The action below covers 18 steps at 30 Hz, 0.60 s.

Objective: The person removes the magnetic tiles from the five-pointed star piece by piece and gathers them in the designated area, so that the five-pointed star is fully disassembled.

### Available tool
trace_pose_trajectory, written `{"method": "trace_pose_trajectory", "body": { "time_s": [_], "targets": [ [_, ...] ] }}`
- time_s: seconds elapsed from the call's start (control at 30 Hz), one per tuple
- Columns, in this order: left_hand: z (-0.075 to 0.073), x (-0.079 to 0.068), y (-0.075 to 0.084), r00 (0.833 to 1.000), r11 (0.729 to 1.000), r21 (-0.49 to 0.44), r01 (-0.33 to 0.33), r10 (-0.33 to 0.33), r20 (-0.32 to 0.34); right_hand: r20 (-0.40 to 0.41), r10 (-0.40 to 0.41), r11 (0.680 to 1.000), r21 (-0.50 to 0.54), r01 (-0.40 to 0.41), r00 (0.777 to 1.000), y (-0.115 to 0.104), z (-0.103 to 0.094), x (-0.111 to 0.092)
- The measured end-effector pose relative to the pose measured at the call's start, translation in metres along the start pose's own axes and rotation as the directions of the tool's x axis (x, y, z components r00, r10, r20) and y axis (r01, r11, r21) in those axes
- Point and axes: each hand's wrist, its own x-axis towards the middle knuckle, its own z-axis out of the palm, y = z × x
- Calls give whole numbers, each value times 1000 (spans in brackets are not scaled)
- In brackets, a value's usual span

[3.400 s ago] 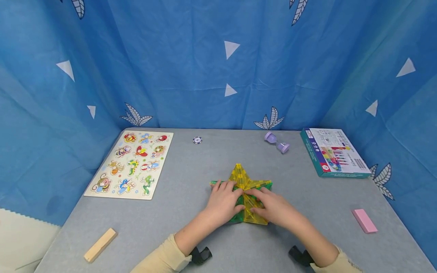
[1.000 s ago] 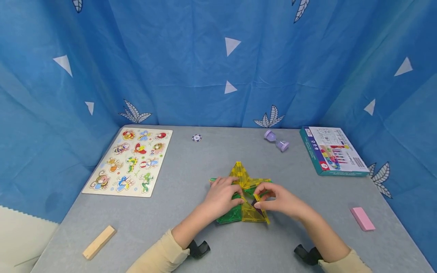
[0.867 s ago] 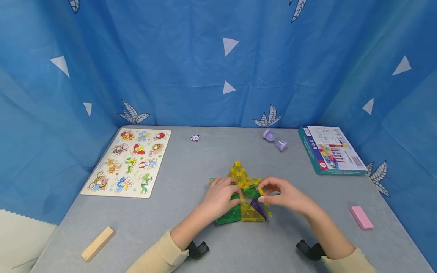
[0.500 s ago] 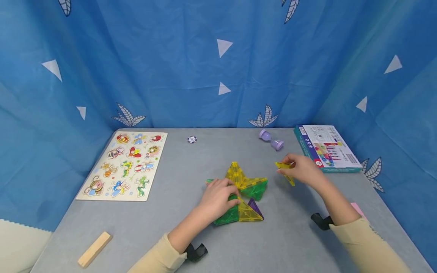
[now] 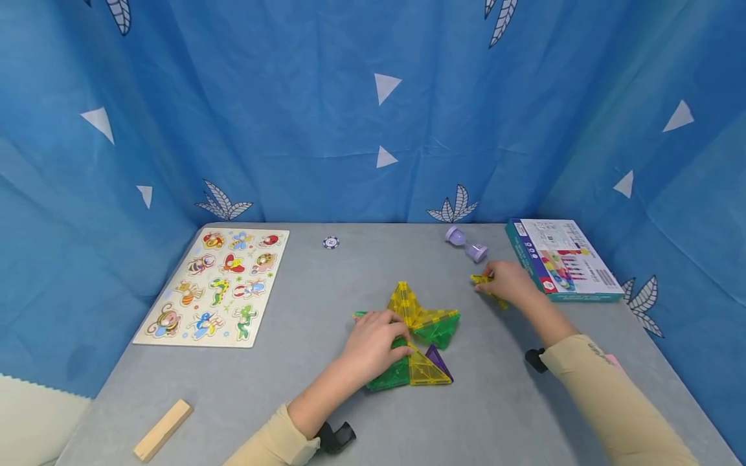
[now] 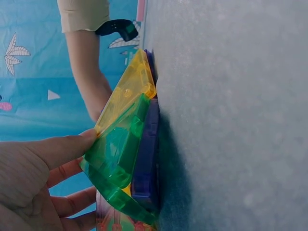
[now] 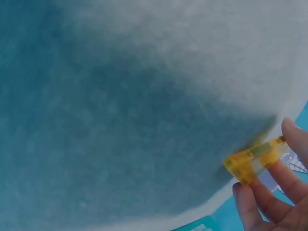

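Note:
A star-shaped build of see-through magnetic tiles (image 5: pixel 406 304) lies mid-table, yellow and green on top. Its right lower side has a gap, where a purple triangle tile (image 5: pixel 438 364) shows underneath. My left hand (image 5: pixel 374 346) grips the build's left part; in the left wrist view the thumb presses a green tile (image 6: pixel 115 144) and the fingers reach behind it. Off to the right, my right hand (image 5: pixel 513 285) pinches a loose yellow triangle tile (image 7: pixel 255 156) between thumb and fingers, low over the table. Whether that tile touches the tabletop, I cannot tell.
An insect puzzle board (image 5: pixel 212 285) lies at left, a wooden block (image 5: pixel 163 430) front left. At the back are a poker chip (image 5: pixel 331 242) and a purple hourglass (image 5: pixel 466 244). A boxed set (image 5: pixel 562 259) lies behind my right hand. My right sleeve mostly covers a pink block (image 5: pixel 614 362).
My right hand has lifted a yellow triangle tile off the star and carried it right and back, then lowered it slightly. This uncovered the purple tile. My left hand stays on the star.

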Motion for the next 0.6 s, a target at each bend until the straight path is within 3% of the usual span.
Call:
{"method": "trace_pose_trajectory", "body": {
  "time_s": [0.23,0.43,0.5,0.6],
  "targets": [
    [1,0,0,1000,1000,-10,-5,5,-5,-28,5,999,32,-4,1000,8,3,-6],
    [0,1,0,1000,1000,-19,-5,5,-2,-101,-51,990,127,64,994,0,-7,-35],
    [0,1,0,1000,1000,-19,-5,5,0,-118,-85,975,195,107,989,-7,-6,-50],
    [0,1,-1,1000,1000,-14,-7,7,1,-93,-175,922,334,197,980,-18,2,-74]
  ]
}}
